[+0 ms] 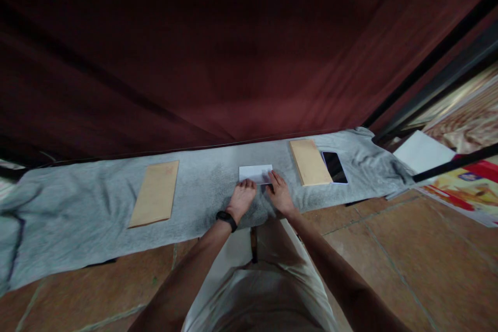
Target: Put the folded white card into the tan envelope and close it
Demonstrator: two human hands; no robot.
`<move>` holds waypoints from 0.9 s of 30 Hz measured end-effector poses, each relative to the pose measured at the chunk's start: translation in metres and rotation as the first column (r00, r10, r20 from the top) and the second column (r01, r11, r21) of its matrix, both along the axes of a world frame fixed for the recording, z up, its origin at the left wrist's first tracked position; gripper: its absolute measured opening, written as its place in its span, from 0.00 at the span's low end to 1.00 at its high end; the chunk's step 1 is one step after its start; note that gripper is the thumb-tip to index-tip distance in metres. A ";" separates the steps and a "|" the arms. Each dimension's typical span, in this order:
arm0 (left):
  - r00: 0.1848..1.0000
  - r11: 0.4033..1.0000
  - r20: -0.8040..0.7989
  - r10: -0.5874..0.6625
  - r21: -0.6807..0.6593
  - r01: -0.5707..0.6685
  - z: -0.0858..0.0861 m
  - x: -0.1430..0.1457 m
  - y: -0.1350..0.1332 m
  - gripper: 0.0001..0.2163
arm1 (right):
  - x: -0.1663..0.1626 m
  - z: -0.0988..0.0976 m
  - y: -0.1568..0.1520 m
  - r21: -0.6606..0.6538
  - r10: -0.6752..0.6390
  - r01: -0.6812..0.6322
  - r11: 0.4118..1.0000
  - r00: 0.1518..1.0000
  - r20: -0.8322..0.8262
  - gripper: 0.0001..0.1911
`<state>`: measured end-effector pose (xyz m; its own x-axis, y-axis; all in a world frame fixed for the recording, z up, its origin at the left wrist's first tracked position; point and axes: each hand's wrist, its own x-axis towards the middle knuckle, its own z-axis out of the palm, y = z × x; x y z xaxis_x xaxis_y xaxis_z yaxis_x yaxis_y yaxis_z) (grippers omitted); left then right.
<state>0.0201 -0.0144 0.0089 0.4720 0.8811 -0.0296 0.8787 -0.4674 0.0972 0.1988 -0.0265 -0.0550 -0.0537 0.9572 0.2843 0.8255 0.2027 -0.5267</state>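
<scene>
The white folded paper [256, 173] lies flat at the middle of the grey cloth [202, 187]. Both hands rest on its near edge with fingers spread flat, pinning it so that it cannot slide; neither hand grips anything. The left hand [241, 199], a black band at its wrist, covers the lower left corner of the paper; the right hand [279, 194] covers the lower right. Left of the paper, well apart, lies a brown envelope [155, 193]; to its right lie a second brown envelope [310, 162] and, just beyond that, a phone [334, 167] face up.
</scene>
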 end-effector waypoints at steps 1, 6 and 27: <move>0.998 0.999 0.038 0.047 0.008 -0.047 0.004 -0.003 0.000 0.19 | 0.001 0.000 0.002 0.000 -0.047 0.047 0.999 0.994 -0.099 0.31; 0.651 0.874 0.599 0.466 -0.199 -0.443 0.016 -0.016 0.001 0.11 | 0.010 0.011 0.010 -0.208 -0.223 0.109 0.972 0.707 -0.671 0.33; -0.311 0.521 0.561 0.767 -0.828 -0.207 -0.028 -0.041 -0.001 0.09 | -0.008 0.011 -0.002 -0.220 -0.224 0.147 0.964 0.896 -0.383 0.25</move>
<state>-0.0205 -0.0151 -0.0187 -0.3018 0.8323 -0.4649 -0.2666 0.3946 0.8793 0.1905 -0.0286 -0.0442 0.2117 0.9752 0.0650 0.5488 -0.0636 -0.8336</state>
